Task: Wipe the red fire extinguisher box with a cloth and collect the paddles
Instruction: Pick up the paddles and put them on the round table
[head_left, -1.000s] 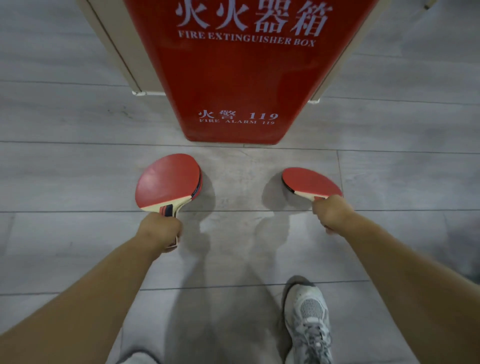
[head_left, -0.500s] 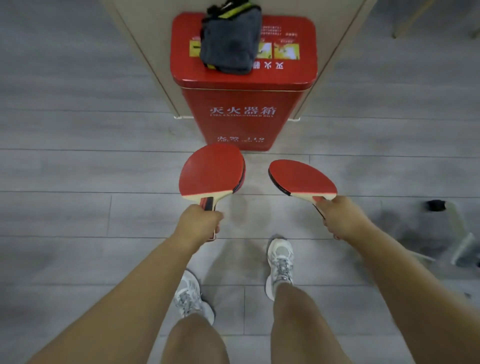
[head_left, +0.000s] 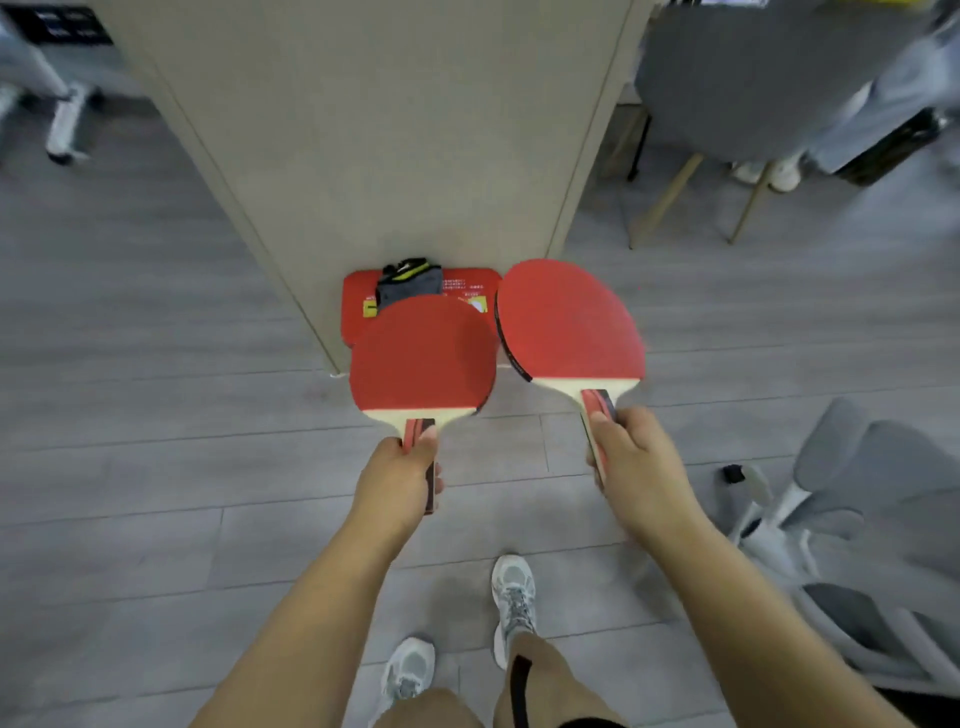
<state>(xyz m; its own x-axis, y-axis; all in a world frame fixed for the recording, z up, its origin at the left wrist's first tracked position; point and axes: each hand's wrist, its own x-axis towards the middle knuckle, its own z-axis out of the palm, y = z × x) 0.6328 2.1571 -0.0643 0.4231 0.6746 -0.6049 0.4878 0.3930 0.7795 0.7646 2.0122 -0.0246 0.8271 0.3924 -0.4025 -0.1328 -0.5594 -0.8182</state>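
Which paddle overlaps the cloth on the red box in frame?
The left-hand paddle: its blade covers the lower edge of the cloth. The right-hand paddle is off to the side, clear of it.

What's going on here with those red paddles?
A person is standing, the left hand gripping the left paddle by its handle and the right hand gripping the right paddle. Ahead, the red fire extinguisher box stands against a beige pillar, with a grey cloth lying on top.
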